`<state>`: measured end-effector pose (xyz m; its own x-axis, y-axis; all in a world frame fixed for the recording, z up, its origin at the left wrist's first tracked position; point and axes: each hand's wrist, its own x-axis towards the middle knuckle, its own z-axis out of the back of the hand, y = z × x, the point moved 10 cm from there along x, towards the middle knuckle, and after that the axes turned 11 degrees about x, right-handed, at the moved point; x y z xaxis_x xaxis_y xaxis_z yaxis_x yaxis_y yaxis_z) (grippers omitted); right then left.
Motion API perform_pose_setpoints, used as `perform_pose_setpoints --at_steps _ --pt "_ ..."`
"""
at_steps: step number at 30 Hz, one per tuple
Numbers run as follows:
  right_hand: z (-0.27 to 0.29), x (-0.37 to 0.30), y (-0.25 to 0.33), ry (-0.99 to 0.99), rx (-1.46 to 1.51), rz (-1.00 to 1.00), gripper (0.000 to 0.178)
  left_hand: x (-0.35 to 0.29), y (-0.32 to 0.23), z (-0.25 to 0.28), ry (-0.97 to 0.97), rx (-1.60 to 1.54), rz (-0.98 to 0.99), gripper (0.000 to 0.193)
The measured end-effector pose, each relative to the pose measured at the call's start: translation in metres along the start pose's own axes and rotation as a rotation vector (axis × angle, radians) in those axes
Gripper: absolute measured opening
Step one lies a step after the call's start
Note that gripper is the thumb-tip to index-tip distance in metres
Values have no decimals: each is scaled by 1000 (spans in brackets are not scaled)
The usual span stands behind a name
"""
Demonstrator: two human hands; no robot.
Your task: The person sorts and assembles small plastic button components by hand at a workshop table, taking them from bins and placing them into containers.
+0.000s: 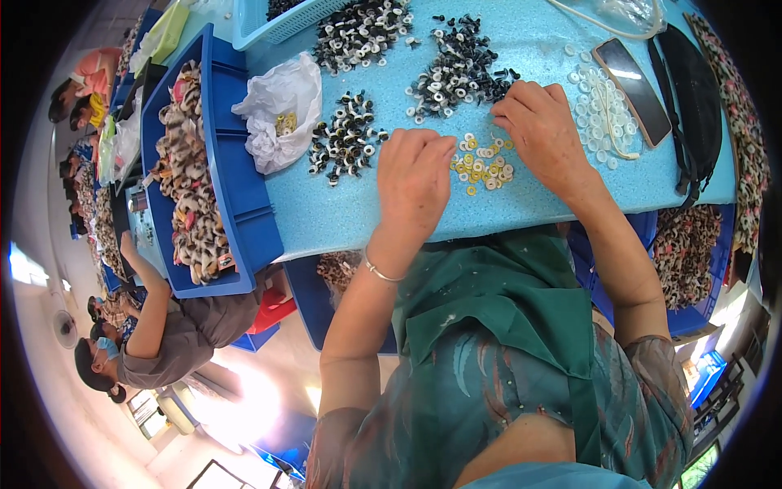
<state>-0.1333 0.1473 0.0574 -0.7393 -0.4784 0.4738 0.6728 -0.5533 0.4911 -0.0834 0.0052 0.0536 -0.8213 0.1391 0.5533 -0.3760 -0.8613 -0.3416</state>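
Observation:
My left hand (415,171) is raised over the blue tabletop with its fingers curled together; whatever they pinch is hidden. To its right my right hand (542,134) bends its fingers and thumb inward at the edge of a pile of black pegs with white washers (456,69). I cannot make out what is between those fingertips. Between both hands lies a loose scatter of yellow and white rings (482,167). Left of my left hand sits a smaller pile of black pegs with white and yellowish washers (346,134). Translucent discs (603,114) lie right of my right hand.
A blue bin (248,196) of patterned plush pieces stands left, beside a crumpled white bag (281,114) holding yellow rings. Farther back are another peg pile (362,33) and a light-blue basket (285,28). A phone (631,90) and black pouch (688,106) lie right. People work at left.

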Motion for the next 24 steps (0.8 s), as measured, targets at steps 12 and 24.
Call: perform_pose_setpoints --at_steps 12,24 --pt "10 -25 -5 -82 465 -202 9 14 -17 -26 195 27 -65 12" --pt "-2 -36 -6 -73 778 -333 10 13 -2 -29 240 -238 135 11"
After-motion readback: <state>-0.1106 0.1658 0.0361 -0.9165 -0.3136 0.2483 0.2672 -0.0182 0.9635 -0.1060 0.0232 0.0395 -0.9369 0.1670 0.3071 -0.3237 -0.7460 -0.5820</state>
